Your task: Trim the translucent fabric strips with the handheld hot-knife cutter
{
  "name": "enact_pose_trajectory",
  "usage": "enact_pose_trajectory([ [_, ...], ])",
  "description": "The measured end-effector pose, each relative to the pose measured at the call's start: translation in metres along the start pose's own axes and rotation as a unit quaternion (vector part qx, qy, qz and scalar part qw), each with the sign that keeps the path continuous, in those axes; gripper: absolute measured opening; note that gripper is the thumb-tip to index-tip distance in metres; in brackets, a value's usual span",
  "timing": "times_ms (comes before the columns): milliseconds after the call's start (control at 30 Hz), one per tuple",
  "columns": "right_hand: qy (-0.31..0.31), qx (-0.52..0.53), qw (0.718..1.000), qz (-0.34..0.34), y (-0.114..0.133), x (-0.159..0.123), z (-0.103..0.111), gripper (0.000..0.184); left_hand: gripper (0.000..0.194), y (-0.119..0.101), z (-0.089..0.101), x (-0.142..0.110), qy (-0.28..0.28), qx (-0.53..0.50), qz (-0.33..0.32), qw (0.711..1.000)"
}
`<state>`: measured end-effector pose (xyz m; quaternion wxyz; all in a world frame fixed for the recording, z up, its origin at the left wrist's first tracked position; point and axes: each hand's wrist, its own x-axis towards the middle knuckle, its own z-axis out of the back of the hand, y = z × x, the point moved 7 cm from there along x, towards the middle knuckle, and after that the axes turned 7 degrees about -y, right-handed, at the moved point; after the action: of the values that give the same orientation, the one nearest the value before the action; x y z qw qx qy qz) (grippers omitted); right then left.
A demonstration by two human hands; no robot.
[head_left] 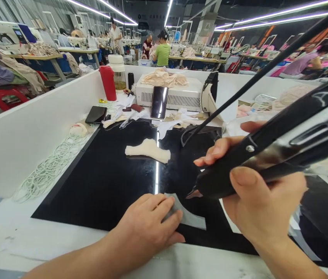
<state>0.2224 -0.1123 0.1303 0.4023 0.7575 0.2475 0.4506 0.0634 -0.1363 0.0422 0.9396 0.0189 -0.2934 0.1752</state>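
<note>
My right hand (pixel 265 201) is wrapped round a large black handheld tool (pixel 227 178) with a pointed metal tip, held slanting above the mat. The tool's tip points down and left, near the grey piece. My left hand (pixel 152 217) lies with fingers apart on a curved grey piece of thin material (pixel 191 217), pressing its left end against the black mat (pixel 94 186). Part of that piece is hidden under the fingers. Farther back on the mat lies a cream fabric piece (pixel 148 150), apart from both hands.
A black cable (pixel 239 87) crosses the right side. Pale green cord (pixel 53 166) lies heaped at the left wall. Behind the mat are scraps, a phone (pixel 159 101), a white box (pixel 175 91) with cream fabric on top and a red cup (pixel 107 82). People work at sewing tables beyond.
</note>
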Motion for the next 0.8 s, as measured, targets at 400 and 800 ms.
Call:
enact_pose_trajectory([
  [400,-0.081,0.011,0.997,-0.009,0.013,-0.019,0.044,0.047,0.039,-0.001,0.0,0.0,0.016,0.007,-0.004,1.0],
  [800,-0.038,0.015,0.999,0.006,0.008,-0.028,0.045,0.041,0.037,-0.002,-0.001,-0.001,0.026,0.009,-0.001,1.0],
])
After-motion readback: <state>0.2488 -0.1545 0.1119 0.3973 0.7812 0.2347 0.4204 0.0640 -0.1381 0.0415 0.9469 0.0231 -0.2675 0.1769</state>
